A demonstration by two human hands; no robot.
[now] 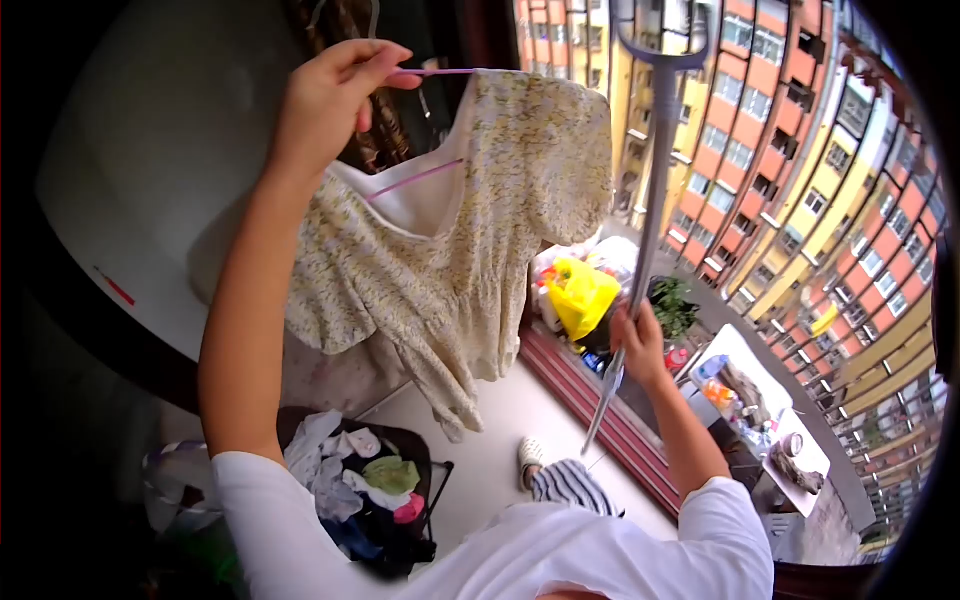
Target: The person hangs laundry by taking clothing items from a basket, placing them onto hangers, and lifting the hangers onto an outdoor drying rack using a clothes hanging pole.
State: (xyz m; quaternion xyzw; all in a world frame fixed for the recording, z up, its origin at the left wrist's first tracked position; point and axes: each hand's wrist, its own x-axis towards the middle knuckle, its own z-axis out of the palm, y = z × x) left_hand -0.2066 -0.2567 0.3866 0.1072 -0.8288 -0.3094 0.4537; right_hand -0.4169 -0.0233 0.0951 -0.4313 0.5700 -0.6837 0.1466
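A pale floral dress (pixel 430 260) with short sleeves hangs on a thin purple hanger (pixel 418 180), to the left of centre. My left hand (pixel 350 85) is raised and pinches the top of that hanger. In my right hand (pixel 637 342) is a long grey clothes pole (pixel 655 170), the fingers wrapped round its lower part. The pole stands nearly upright, with a forked head (pixel 664 50) at the top edge of the view. Between the dress and the pole there is a gap.
Below left, a dark-framed basket (pixel 432 490) holds crumpled clothes (pixel 375 475). A maroon sill (pixel 590 430) runs beside the tiled floor. Past it lie a yellow bag (pixel 580 297), a green plant (pixel 673 305) and a white shelf (pixel 735 350) with small items. Window bars stand to the right.
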